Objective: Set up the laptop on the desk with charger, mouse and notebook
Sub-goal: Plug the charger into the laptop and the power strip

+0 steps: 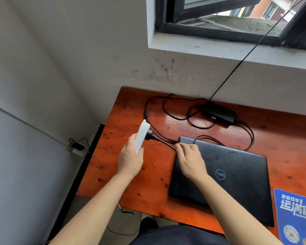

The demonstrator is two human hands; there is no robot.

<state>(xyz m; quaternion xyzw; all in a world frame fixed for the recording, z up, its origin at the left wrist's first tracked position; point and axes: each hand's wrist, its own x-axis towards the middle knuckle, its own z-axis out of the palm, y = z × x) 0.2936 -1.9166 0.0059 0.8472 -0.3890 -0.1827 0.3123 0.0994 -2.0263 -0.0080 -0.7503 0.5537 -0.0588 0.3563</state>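
Your left hand holds a white power strip lifted off the red-brown table, just left of the closed black laptop; the grip is wrapped around the strip's lower end. A black plug sits seated in the strip's face, and its cable runs toward the laptop's rear left corner. Your right hand rests on that corner of the lid, fingers lying loosely together near the cable; whether they pinch it cannot be told. The charger brick lies behind the laptop against the wall, its thin lead looping across the table behind the laptop and another loop curving onto the lid's rear edge. A blue printed pad lies to the right of the laptop, at the table's near edge.
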